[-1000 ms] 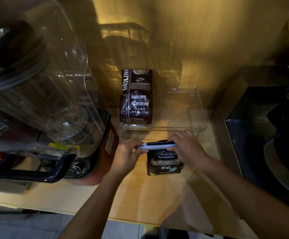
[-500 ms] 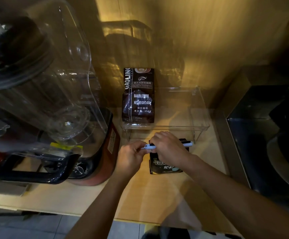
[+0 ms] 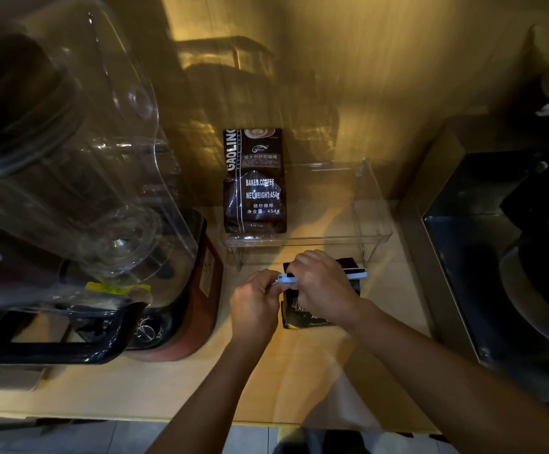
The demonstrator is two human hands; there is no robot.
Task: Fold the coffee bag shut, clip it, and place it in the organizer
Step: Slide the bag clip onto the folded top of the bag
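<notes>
Slid further along the clip (image 3: 357, 275) since a second ago: right hand (image 3: 324, 283), curled over the coffee bag (image 3: 302, 317) on the counter (image 3: 168, 381). Left hand (image 3: 255, 306) pinching the clip's end. Organizer (image 3: 374, 204) just behind; placing remains.

Person, two forearms in view: both bare to the frame edge, no sleeves, no watch, no rings or bands. Left hand (image 3: 255, 309) and right hand (image 3: 324, 288) ungloved; fingers (image 3: 309, 260) bare, nails short.
</notes>
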